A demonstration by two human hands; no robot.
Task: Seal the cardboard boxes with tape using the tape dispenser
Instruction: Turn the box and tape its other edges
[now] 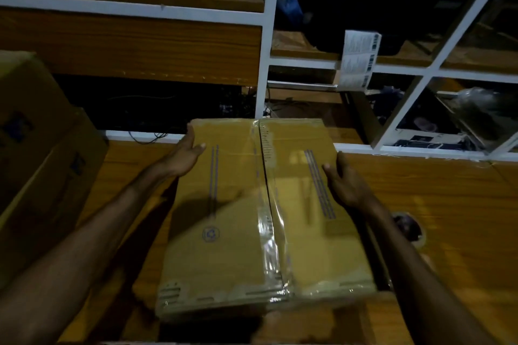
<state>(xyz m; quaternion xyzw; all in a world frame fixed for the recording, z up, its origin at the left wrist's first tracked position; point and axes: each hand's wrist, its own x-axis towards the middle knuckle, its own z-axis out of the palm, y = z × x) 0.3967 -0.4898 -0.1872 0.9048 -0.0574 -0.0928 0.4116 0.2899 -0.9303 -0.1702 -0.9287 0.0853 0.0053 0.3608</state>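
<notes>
Gripping the taped cardboard box (pixel 252 213) at centre frame by its opposite sides, the left hand (pixel 185 157) and right hand (pixel 346 182) curl their fingers over its edges, probably to shift it, while a tape roll (pixel 409 228) lies at right.

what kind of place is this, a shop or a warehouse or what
Probably a stockroom or packing area. A taped cardboard box sits on a wooden table, more cartons are stacked at left, and white-framed shelving behind holds boxed goods and a hanging strip of barcode labels.
</notes>
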